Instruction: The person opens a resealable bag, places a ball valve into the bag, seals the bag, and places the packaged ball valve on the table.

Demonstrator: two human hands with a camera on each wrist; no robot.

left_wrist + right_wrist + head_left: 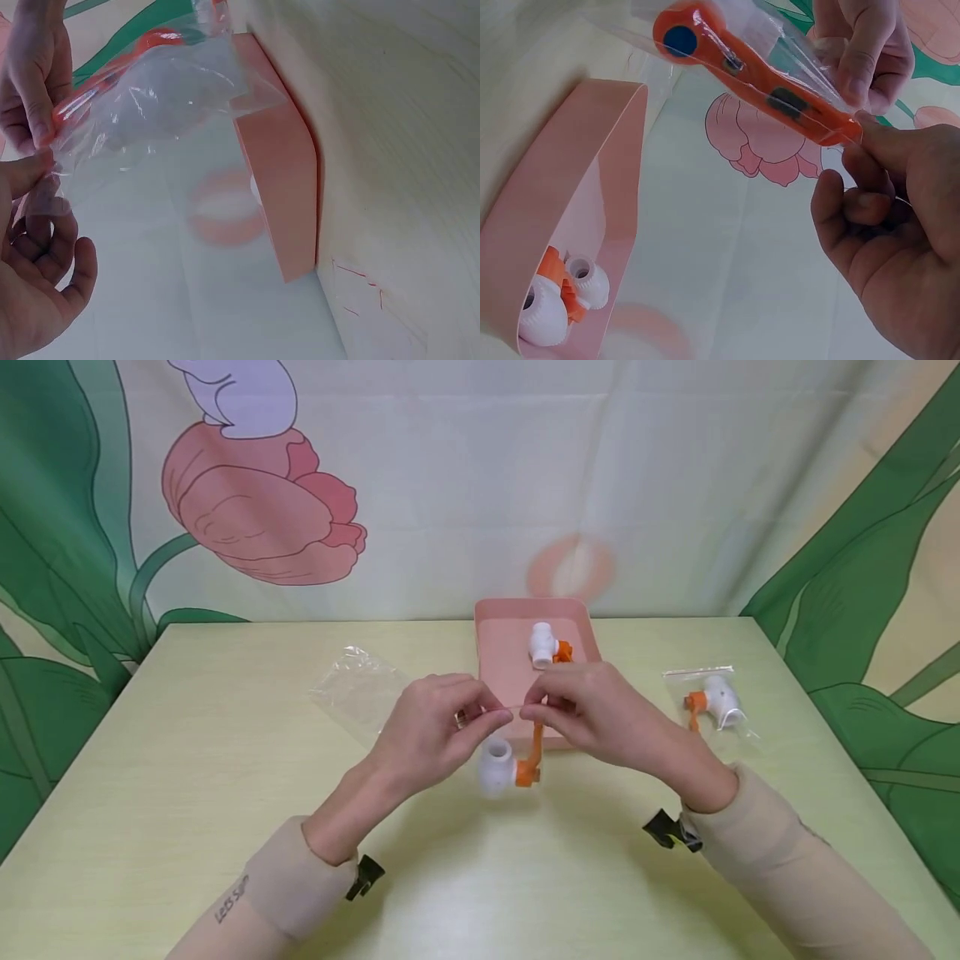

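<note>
A clear plastic bag (pixel 150 105) hangs between both hands above the table, holding a white ball valve (pixel 495 767) with an orange lever handle (pixel 757 86). My left hand (pixel 427 727) pinches the bag's top edge between thumb and fingers. Close beside it, my right hand (pixel 607 718) pinches the same edge further right, near the tip of the handle. The right wrist view shows the handle lying inside the film, with a blue round spot at its wide end. In the left wrist view, glare on the film blurs the valve body.
Behind the hands stands a pink tray (pixel 498 643) holding a white valve (pixel 542 645) with an orange handle. A crumpled clear bag (pixel 356 689) lies on the table (pixel 187 760) to the left. Another bagged valve (pixel 722 700) lies to the right. A printed curtain (pixel 450 510) hangs behind.
</note>
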